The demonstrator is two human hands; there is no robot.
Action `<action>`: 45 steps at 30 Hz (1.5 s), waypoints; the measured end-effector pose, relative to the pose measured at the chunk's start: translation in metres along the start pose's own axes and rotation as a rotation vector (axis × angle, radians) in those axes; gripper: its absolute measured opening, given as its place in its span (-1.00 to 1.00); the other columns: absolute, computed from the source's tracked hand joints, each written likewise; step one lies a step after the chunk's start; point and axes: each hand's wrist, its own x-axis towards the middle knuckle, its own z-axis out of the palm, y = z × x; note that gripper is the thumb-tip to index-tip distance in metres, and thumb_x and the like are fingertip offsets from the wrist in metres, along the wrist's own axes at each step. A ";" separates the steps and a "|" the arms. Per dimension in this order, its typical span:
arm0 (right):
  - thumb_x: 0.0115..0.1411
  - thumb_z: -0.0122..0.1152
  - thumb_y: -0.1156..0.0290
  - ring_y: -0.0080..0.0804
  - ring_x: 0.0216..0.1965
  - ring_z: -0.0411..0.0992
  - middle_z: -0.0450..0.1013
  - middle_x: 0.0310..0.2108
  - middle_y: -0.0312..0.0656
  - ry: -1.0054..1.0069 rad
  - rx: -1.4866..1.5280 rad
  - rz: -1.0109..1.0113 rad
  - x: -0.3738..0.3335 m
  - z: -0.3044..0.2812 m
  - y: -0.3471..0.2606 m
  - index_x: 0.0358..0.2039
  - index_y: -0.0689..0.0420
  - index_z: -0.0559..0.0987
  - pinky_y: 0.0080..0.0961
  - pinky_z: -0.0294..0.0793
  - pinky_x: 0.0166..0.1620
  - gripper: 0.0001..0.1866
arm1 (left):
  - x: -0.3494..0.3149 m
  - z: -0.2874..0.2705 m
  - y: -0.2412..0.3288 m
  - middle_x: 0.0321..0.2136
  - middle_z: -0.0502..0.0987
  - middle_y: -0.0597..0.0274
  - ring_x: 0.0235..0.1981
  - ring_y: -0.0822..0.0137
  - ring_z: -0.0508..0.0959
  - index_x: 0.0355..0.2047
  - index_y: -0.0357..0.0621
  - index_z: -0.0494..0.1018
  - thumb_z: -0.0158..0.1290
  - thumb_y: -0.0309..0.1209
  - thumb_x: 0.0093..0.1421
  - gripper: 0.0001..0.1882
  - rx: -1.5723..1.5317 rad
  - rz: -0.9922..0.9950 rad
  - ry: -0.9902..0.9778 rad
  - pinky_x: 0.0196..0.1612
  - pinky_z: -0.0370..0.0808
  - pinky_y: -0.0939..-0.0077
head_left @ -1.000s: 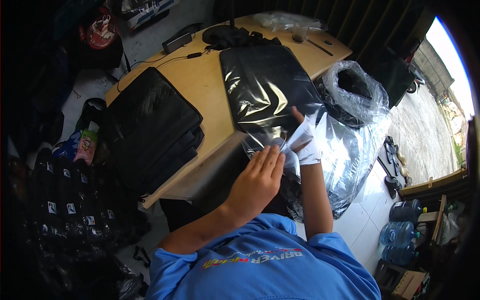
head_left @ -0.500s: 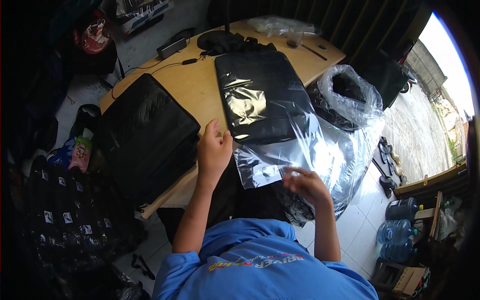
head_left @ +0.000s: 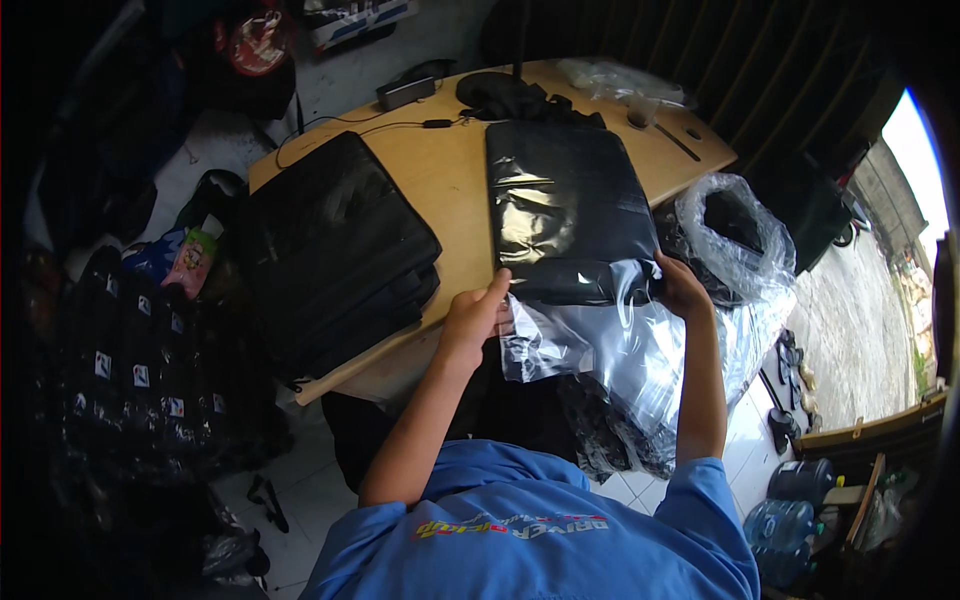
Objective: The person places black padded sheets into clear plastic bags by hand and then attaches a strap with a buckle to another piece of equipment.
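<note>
A flat black bag lies in a clear plastic sleeve on the wooden table in front of me. The sleeve's loose mouth hangs past the bag's near edge and catches the light. At the near left corner, my left hand grips the wrapped bag, thumb on top and fingers partly hidden below. My right hand holds the opposite near corner, its fingertips mostly hidden under the plastic. To the left rests a stack of flat black bags, apart from both hands.
Shiny plastic sheeting covers the near right side, beside a rolled clear plastic bundle. A cup, a black adapter box and a cable stand at the table's far side. Water jugs sit on the floor at right.
Both hands have moved onto the wrapped bag's near corners and closed there; they were free of it before. The whole scene has shifted right and slightly down in view.
</note>
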 end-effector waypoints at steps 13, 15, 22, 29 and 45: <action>0.20 0.01 0.58 -0.49 -0.22 0.48 0.48 -0.23 -0.26 0.041 0.269 -0.393 -0.004 0.019 0.032 0.00 0.18 0.35 -0.51 0.48 -0.11 -0.67 | -0.020 0.023 0.048 -0.36 0.51 0.18 -0.45 0.37 0.54 -0.18 -0.32 0.37 0.07 -0.50 0.12 -0.74 -0.165 0.172 -0.275 -0.51 0.55 0.43; 0.21 0.04 0.48 -0.39 -0.08 0.41 0.41 -0.09 -0.17 0.040 0.289 -0.460 -0.003 0.027 0.024 0.11 0.16 0.26 -0.40 0.39 0.01 -0.56 | -0.030 0.031 0.061 -0.37 0.50 0.17 -0.45 0.42 0.53 -0.21 -0.36 0.38 0.06 -0.54 0.10 -0.77 -0.129 0.493 -0.303 -0.46 0.54 0.50; 0.27 -0.06 0.21 -0.31 0.07 0.29 0.28 0.09 -0.11 -0.052 -0.057 -0.669 -0.010 0.185 -0.085 0.18 0.21 0.19 -0.38 0.25 0.13 -0.46 | -0.134 -0.006 0.160 -0.45 0.55 0.20 -0.52 0.41 0.55 -0.29 -0.34 0.42 0.10 -0.49 0.09 -0.80 0.160 0.998 -0.109 -0.43 0.55 0.56; 0.22 -0.08 -0.08 -0.13 0.09 0.25 0.19 0.16 -0.05 -0.980 0.058 -0.032 0.061 0.383 -0.121 0.23 0.20 0.11 -0.27 0.17 0.17 -0.26 | -0.267 -0.144 0.193 -0.39 0.52 0.18 -0.47 0.35 0.51 -0.25 -0.35 0.44 0.06 -0.53 0.09 -0.80 -0.024 1.296 0.356 -0.39 0.49 0.45; 0.23 0.01 0.39 -0.49 -0.20 0.46 0.48 -0.16 -0.17 -0.523 -0.577 -0.426 0.056 0.414 0.030 0.01 0.13 0.45 -0.70 0.41 -0.25 -0.67 | -0.560 -0.384 -0.343 -0.28 0.55 0.14 -0.30 0.27 0.58 -0.20 -0.23 0.42 0.05 -0.49 0.15 -0.81 -0.998 0.734 1.531 -0.29 0.55 0.43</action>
